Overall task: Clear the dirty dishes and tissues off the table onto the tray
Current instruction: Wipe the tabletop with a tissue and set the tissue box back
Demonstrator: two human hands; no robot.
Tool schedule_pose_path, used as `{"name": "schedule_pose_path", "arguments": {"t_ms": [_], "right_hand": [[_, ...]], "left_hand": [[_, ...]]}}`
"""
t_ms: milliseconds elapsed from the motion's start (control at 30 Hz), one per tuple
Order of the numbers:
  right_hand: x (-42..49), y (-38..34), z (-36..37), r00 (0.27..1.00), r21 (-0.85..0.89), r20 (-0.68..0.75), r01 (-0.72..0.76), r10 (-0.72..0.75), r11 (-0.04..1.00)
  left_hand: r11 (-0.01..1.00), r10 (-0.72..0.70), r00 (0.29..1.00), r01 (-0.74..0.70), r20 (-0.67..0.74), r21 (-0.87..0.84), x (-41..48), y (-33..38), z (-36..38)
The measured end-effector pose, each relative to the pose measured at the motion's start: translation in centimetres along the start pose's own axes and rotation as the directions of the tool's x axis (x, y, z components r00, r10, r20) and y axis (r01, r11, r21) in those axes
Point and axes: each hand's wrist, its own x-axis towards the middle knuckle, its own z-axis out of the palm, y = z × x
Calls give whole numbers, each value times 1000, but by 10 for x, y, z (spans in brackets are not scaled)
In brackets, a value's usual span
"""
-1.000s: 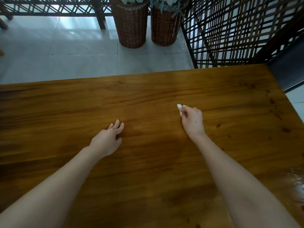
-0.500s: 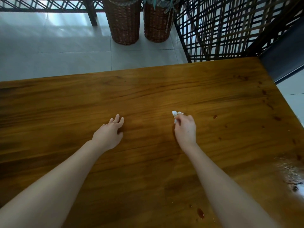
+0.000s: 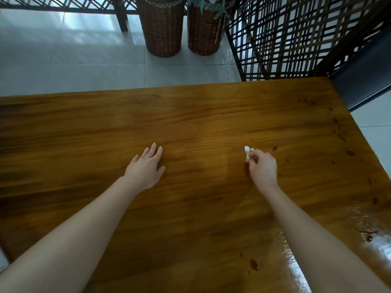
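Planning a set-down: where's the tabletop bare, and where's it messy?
Bare wood: between left hand and right hand (gripping a tissue), and the table strip along its far edge. Crowded: right side, brown drips and a wet patch.

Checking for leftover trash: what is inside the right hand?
A crumpled white tissue pokes out of the gripping right hand; the rest of it, and anything else inside, is covered.
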Motion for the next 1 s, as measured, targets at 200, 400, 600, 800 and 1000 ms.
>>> {"name": "schedule_pose_path", "arguments": {"t_ms": [200,400,600,800,1000], "right_hand": [[-23,-26,4,996,19,66,-66,65,998],[-104,-65,24,951,119,169,240,-258,963],[-154,-71,32,879,175,234,383,-416,907],[-148,-39,15,899,163,233,339,-370,927],[-122,2,-5,997,178,70,-42,30,983]], "left_hand": [[999,-24,997,22,-67,-27,-37,7,10],[990,-68,995,59,-71,-127,-82,25,27],[991,-91,986,76,-136,-112,-123,44,60],[993,-116,990,118,-82,16,-151,35,93],[997,-71,997,71,34,8,-149,27,94]]}}
